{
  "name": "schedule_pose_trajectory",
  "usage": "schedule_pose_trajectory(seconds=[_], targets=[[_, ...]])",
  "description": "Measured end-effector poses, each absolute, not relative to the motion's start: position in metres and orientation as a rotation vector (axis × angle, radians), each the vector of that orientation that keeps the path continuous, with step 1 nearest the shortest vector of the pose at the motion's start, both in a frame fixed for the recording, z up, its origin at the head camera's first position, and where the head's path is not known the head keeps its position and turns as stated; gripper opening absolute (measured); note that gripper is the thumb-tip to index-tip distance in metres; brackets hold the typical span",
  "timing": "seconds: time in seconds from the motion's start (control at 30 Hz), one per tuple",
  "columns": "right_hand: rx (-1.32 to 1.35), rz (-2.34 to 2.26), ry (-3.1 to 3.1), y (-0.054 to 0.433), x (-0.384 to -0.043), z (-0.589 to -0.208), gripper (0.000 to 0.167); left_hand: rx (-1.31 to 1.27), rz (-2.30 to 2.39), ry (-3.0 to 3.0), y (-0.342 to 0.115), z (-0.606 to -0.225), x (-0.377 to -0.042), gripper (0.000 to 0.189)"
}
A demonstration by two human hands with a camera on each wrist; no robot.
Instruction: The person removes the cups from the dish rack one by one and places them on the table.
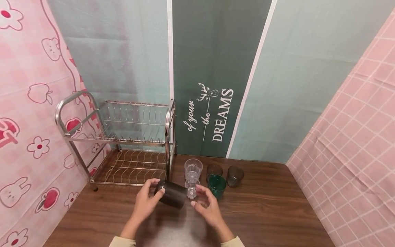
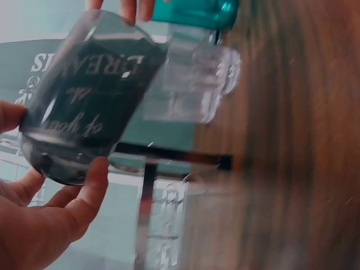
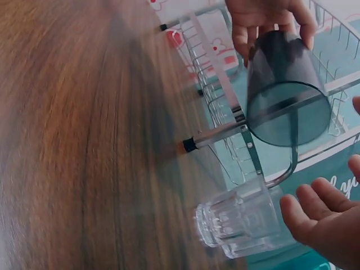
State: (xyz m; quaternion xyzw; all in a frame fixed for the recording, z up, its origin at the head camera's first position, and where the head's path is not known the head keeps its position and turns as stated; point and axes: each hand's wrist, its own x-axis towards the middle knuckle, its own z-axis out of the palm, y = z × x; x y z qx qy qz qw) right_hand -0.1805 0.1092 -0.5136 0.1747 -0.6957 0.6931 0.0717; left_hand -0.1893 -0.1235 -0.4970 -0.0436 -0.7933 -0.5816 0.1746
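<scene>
A dark grey, see-through glass tumbler (image 1: 171, 195) is tilted above the table, its mouth toward the right. My left hand (image 1: 146, 199) grips it round the base end, thumb and fingers on opposite sides, as the left wrist view shows. Facing the tumbler's mouth, my right hand (image 1: 210, 207) has its fingers spread and holds nothing. In the right wrist view, a gap shows between its fingers (image 3: 323, 197) and the rim. Just behind the hands stand a small clear glass (image 1: 192, 192) and a larger clear glass (image 1: 193, 167). A green glass (image 1: 217, 185) is beyond my right hand.
Two brownish glasses (image 1: 236, 176) stand behind and to the right of the green one. At the left is a two-tier metal dish rack (image 1: 129, 140) on the wooden table (image 1: 265, 212). Printed cloths (image 1: 308, 68) hang behind and at both sides.
</scene>
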Motion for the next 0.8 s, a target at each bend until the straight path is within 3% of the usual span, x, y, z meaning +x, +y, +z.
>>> schedule_pose_trajectory(seconds=[0.37,0.8], targets=[[0.59,2.406,-1.874,0.104,-0.186,-0.526,0.067,-0.246,-1.928,-2.053,-0.103,-0.501,-0.176,0.028],[0.666,2.472,-1.806,0.102,-0.186,-0.527,0.066,-0.278,-1.959,-2.007,-0.103,-0.518,-0.182,0.029]])
